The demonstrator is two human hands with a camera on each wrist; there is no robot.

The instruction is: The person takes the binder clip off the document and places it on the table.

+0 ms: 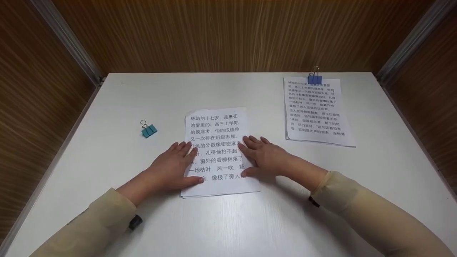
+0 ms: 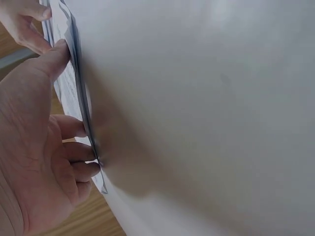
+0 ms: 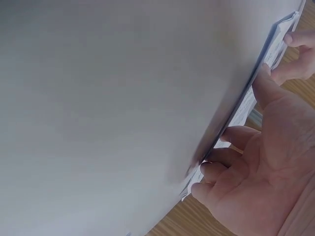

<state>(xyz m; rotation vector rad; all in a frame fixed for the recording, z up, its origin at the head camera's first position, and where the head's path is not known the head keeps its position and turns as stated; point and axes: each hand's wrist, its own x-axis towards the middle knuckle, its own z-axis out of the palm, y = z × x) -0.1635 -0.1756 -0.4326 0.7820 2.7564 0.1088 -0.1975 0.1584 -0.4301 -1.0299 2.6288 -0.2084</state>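
A stack of printed white sheets [image 1: 219, 185] lies on the white table between the two hands, its edges slightly uneven. At its left edge rests my left hand [image 1: 173, 166], fingers extended and thumb lying over the lower left part of the top sheet. Along the opposite edge my right hand [image 1: 269, 159] touches the stack with fingertips and thumb. In the left wrist view, the left hand [image 2: 34, 132] has its thumb on the paper and its fingertips by the sheet edges. A similar contact of the right hand [image 3: 270, 157] shows in the right wrist view.
A teal binder clip [image 1: 149, 131] lies to the left of the stack. At the back right is a second stack of printed sheets [image 1: 314, 114] with a blue binder clip [image 1: 315, 79] on its top edge. Wood-grain panels [image 1: 228, 35] enclose the table at the back and sides.
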